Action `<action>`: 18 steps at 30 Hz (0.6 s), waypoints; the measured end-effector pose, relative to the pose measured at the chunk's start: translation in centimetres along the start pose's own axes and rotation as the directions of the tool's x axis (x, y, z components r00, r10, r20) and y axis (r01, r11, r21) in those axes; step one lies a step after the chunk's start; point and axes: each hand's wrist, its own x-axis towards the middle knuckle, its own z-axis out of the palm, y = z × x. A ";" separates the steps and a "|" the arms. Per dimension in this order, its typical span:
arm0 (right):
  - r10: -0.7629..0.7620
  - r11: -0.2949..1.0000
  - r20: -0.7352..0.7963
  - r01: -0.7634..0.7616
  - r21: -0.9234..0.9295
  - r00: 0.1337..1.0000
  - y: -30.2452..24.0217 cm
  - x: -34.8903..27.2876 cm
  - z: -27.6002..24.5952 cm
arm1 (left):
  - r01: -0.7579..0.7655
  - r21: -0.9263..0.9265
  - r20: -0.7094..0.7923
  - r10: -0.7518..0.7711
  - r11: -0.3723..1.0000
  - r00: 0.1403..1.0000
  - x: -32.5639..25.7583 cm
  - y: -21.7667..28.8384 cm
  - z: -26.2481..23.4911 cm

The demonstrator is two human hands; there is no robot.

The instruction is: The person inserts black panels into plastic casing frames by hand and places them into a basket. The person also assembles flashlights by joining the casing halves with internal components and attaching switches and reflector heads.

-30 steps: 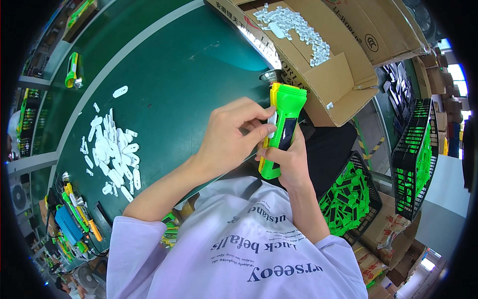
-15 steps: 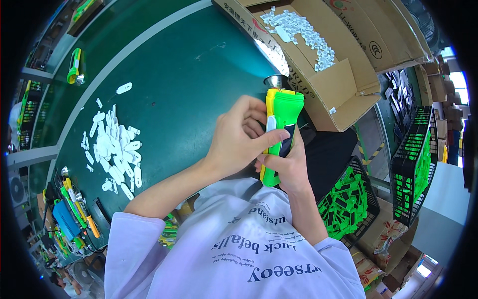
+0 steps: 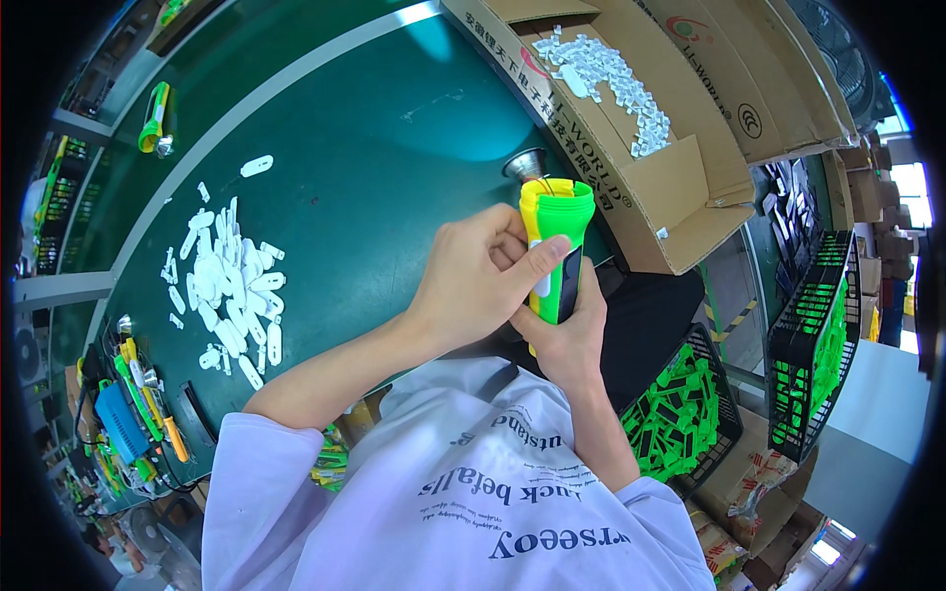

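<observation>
Both hands hold a green and yellow flashlight point(image 3: 573, 212), upright and slightly tilted, in front of my shirt. My right hand point(image 3: 572, 340) wraps its lower body from below. My left hand point(image 3: 473, 261) is closed at its upper left side, the thumb pressed on the green face near a dark panel. Between the fingers a pale switch strip shows on the yellow side. From the flashlight's uncovered top a metal reflector cup point(image 3: 524, 164) hangs out to the left on thin wires. Fingers on the far side are hidden.
White switch pieces point(image 3: 232, 286) lie heaped on the green table point(image 3: 365, 158). A cardboard box point(image 3: 591, 167) with small clear parts stands at the far right. Right of me are black crates point(image 3: 724, 394) of green shells. Another flashlight point(image 3: 155, 116) and tools point(image 3: 138, 414) lie left.
The flashlight has turned and come slightly lower, its reflector cup tipping left. A bright light patch has left the box side; one now shows at the table's far edge. Both hands keep their hold.
</observation>
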 end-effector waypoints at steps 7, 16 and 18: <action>-0.270 0.939 -0.015 0.259 -0.227 0.963 1.0 -0.5 0.9 | -0.118 0.147 -0.026 0.123 0.982 0.992 0.1 0.8 -0.2; -0.461 0.854 -0.064 0.423 -0.304 0.885 1.6 -0.2 0.6 | -0.268 0.119 0.021 0.267 0.956 0.963 -0.3 -0.1 0.1; -0.496 0.818 -0.060 0.443 -0.367 0.866 1.8 -0.5 0.5 | -0.181 -0.137 0.000 0.183 0.974 0.983 -0.7 0.0 0.6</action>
